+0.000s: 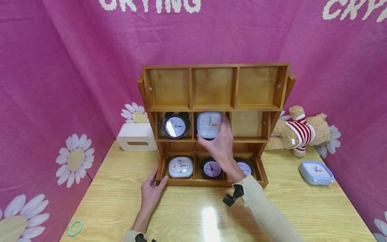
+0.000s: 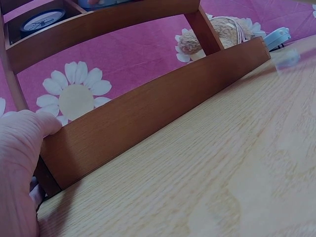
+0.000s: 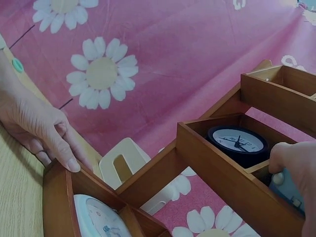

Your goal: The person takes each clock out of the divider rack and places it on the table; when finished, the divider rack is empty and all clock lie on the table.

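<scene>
The right hand (image 1: 222, 139) pinches the pale-blue, rounded-square clock (image 1: 209, 125) at the centre of the brown wooden rack (image 1: 196, 182), three o'clock from the black round clock (image 1: 175, 126). The left hand (image 1: 151, 192) grips the rack's eight-o'clock corner; ideally, brace there, keeping the dial square.

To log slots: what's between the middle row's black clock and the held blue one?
A divider stands between the black clock and the blue clock in the right hand; the head view shows it.

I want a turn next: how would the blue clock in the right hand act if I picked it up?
The blue clock would probably feel stiff, since it looks hard-cased. Its smooth-looking edges could feel slippery. Its squarish shape likely won't roll.
</scene>
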A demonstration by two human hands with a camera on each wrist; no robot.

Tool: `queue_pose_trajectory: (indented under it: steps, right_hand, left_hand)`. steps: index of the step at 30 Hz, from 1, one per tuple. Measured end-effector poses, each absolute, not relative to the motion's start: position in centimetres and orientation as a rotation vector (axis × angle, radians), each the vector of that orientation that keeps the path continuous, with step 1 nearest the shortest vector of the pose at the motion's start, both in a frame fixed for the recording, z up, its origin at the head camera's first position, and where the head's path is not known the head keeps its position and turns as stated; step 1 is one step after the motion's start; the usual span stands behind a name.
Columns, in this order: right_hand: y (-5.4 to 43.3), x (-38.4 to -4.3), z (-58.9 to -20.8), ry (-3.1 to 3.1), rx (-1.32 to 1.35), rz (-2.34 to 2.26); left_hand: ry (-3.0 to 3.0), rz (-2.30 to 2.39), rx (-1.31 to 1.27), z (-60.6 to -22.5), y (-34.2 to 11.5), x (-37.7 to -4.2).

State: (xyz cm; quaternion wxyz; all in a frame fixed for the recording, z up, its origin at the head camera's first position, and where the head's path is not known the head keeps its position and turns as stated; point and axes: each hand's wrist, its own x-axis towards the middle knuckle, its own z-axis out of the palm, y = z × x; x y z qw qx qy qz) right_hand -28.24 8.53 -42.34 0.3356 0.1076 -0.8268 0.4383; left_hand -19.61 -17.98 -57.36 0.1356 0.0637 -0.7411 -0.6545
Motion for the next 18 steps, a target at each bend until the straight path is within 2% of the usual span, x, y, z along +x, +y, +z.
queue_pose_trajectory:
  steps: [12, 18]
  right_hand:
    - [9.2, -27.3, -42.1, -2.005, 0.347, 1.139]
    - [10.0, -26.2, -42.0, -2.002, 0.335, 1.146]
  left_hand:
    - [-2.163, -1.892, 0.228, -56.1, -17.4, -19.3]
    - [-2.166, -1.879, 0.207, -56.8, -17.8, -19.4]
